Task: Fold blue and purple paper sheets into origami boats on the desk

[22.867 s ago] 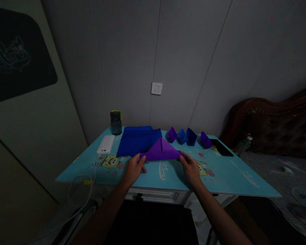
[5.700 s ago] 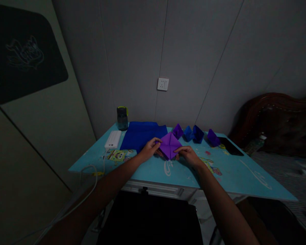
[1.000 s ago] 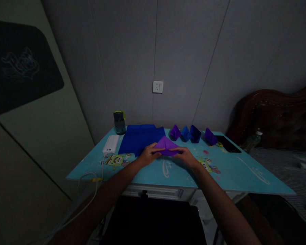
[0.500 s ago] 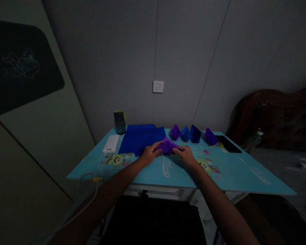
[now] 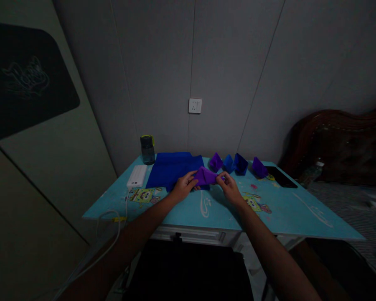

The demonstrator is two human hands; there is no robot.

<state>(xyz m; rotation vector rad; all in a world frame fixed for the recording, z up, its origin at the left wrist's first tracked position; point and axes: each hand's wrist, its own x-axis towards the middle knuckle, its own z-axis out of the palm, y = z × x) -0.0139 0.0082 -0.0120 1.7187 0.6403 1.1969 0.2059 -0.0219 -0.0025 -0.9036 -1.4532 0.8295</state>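
Between my hands is a piece of folded purple paper (image 5: 205, 176), held just above the table near the middle. My left hand (image 5: 185, 184) grips its left end, thumb on the near side. At the right end, my right hand (image 5: 227, 184) pinches the paper's tip between thumb and fingers. Flat blue paper sheets (image 5: 171, 167) lie behind and to the left of my left hand. Beyond my right hand stand folded paper boats: a purple boat (image 5: 216, 162), a blue boat (image 5: 228, 163), a dark blue boat (image 5: 240, 164) and another purple boat (image 5: 259, 168).
A water bottle (image 5: 148, 150) and a white power bank (image 5: 137, 176) with a cable stand on the left of the light blue table (image 5: 181, 215). A black tablet-like slab (image 5: 280, 177) lies at the right. The wall rises behind.
My right hand has shifted its hold to the paper's right tip. The folded purple paper now looks longer and turned, its right end drawn out. My left hand keeps its grip.
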